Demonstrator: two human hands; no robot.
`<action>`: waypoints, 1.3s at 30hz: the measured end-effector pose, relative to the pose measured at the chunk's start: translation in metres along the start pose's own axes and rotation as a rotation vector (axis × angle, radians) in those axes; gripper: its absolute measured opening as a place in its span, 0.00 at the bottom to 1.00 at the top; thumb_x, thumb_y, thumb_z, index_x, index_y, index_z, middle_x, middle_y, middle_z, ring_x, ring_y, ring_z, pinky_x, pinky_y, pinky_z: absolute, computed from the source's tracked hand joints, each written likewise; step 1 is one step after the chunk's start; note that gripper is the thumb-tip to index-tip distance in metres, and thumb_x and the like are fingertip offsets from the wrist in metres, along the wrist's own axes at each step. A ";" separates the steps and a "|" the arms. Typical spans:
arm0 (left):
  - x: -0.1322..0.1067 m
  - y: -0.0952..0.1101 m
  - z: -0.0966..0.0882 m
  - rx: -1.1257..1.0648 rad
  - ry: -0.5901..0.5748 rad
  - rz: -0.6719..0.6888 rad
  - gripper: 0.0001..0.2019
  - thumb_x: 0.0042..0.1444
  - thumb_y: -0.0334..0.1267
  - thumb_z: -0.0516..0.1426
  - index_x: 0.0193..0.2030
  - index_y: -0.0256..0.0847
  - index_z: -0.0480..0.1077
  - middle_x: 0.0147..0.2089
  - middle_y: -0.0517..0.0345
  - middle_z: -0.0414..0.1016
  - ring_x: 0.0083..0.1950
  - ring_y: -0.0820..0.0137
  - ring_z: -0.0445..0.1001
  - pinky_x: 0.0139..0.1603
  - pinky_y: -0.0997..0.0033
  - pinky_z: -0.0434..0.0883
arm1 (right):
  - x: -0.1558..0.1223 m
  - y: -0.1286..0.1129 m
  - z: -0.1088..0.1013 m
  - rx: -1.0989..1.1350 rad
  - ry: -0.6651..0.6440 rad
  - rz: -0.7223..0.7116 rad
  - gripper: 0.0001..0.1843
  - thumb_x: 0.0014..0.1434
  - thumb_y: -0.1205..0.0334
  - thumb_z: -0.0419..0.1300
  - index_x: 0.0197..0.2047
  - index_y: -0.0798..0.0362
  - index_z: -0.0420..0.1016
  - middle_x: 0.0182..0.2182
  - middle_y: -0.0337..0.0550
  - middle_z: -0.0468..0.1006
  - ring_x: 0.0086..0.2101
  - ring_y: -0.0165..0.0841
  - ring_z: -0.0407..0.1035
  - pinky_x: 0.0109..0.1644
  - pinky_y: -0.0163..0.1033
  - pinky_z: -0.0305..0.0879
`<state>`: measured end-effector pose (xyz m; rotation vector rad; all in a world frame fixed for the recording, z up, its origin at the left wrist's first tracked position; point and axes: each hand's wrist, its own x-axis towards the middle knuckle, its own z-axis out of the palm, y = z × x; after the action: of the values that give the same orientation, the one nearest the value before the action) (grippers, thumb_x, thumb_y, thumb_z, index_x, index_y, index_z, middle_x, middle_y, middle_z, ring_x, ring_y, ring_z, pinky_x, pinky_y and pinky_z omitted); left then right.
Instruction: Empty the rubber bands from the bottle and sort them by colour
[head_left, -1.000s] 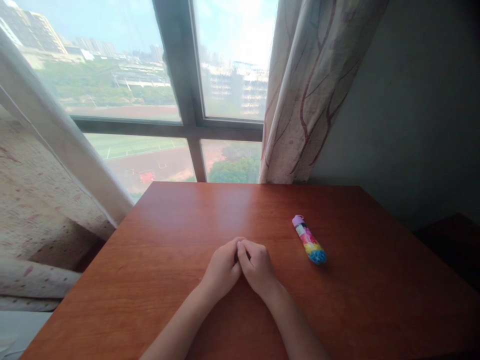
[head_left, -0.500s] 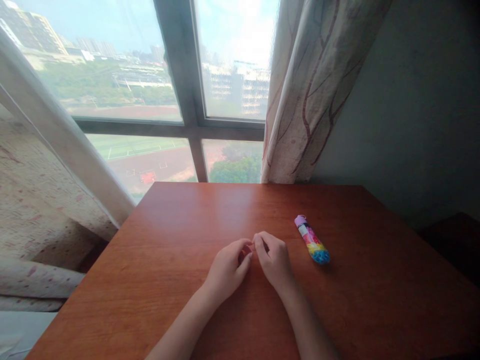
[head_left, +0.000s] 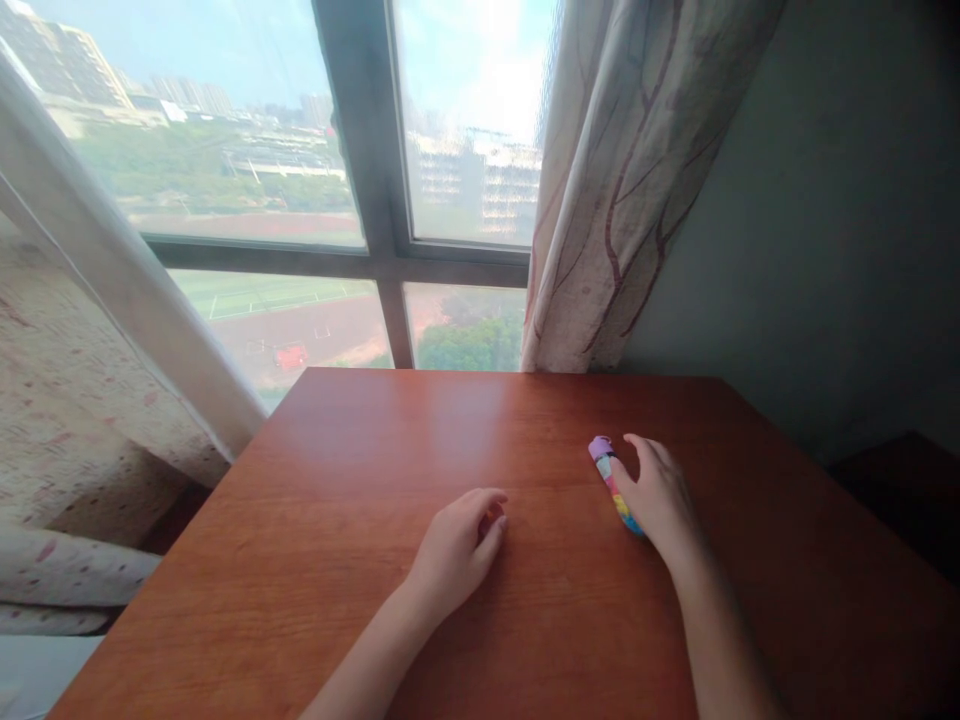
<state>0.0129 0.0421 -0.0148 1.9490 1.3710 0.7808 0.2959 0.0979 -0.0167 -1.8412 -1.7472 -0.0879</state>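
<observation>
Curving by the slim, patterned cylinder (head_left: 606,472): right hand (head_left: 661,497); glossy tabletop (head_left: 547,600).

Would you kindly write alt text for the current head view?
A person's open right hand partly covers a colourful, lilac-ended cylindrical object on a wooden table, contact unclear. The left hand is loosely curled; beyond the table is a window.

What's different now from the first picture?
The hands have come apart. The right hand moved right, over to the umbrella. Its fingers are open, so it doesn't seem to have taken hold; I can't tell if the thumb touches it. The left hand let go of the right one and stayed nearly in place, a bit open. The umbrella still lies on the table.
</observation>
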 end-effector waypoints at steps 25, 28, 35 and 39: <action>0.006 0.006 -0.011 -0.713 0.101 -0.101 0.24 0.63 0.49 0.54 0.63 0.40 0.60 0.60 0.46 0.72 0.58 0.58 0.72 0.58 0.61 0.68 | -0.032 -0.149 0.040 1.361 -0.430 0.240 0.31 0.52 0.57 0.66 0.58 0.49 0.63 0.44 0.45 0.75 0.40 0.35 0.73 0.45 0.39 0.71; 0.004 0.006 -0.011 -0.665 0.072 -0.091 0.27 0.61 0.48 0.56 0.64 0.40 0.58 0.63 0.46 0.69 0.60 0.58 0.70 0.60 0.58 0.67 | -0.033 -0.146 0.043 1.344 -0.391 0.270 0.34 0.52 0.56 0.67 0.60 0.48 0.61 0.44 0.44 0.73 0.40 0.35 0.72 0.43 0.38 0.71; 0.004 0.007 -0.008 -0.457 0.061 -0.049 0.28 0.54 0.36 0.59 0.63 0.40 0.62 0.58 0.49 0.71 0.57 0.59 0.71 0.59 0.60 0.66 | -0.026 -0.124 0.041 1.311 -0.360 0.302 0.31 0.57 0.45 0.61 0.59 0.51 0.63 0.42 0.45 0.75 0.38 0.36 0.72 0.38 0.37 0.70; 0.002 0.012 -0.014 -0.305 0.006 -0.024 0.31 0.46 0.26 0.56 0.60 0.41 0.67 0.48 0.53 0.73 0.48 0.63 0.73 0.52 0.65 0.69 | -0.020 -0.106 0.036 1.130 -0.328 0.327 0.28 0.60 0.37 0.53 0.48 0.53 0.72 0.31 0.40 0.75 0.27 0.32 0.68 0.26 0.33 0.62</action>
<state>0.0102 0.0429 0.0035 1.6913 1.1976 0.9262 0.1825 0.0917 -0.0161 -1.2406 -1.1909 1.1385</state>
